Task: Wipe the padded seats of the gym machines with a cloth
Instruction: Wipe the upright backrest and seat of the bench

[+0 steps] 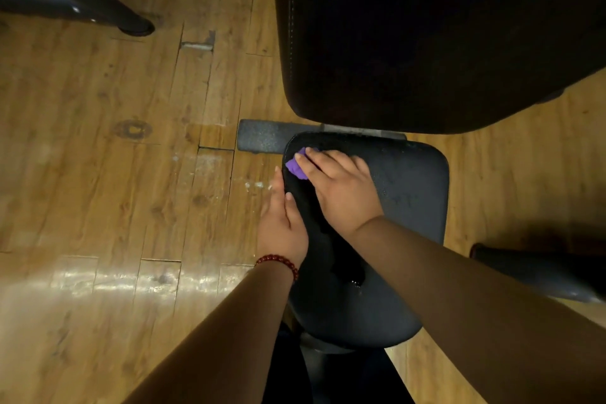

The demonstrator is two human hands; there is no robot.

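A black padded seat (pixel 406 207) of a gym machine fills the middle of the view, with its dark backrest pad (pixel 426 26) above it. My right hand (pixel 341 187) lies flat on the seat's far left corner and presses a purple cloth (pixel 296 167) against the padding; only a small part of the cloth shows past my fingers. My left hand (pixel 282 220), with a red bead bracelet at the wrist, rests against the seat's left edge, its thumb lying on the pad.
Wooden plank floor (pixel 114 174) lies all around. A grey foam roller pad (pixel 265 139) sticks out left behind the seat. A dark metal machine leg (pixel 98 6) stands at the top left, and another frame bar (pixel 541 272) runs at the right.
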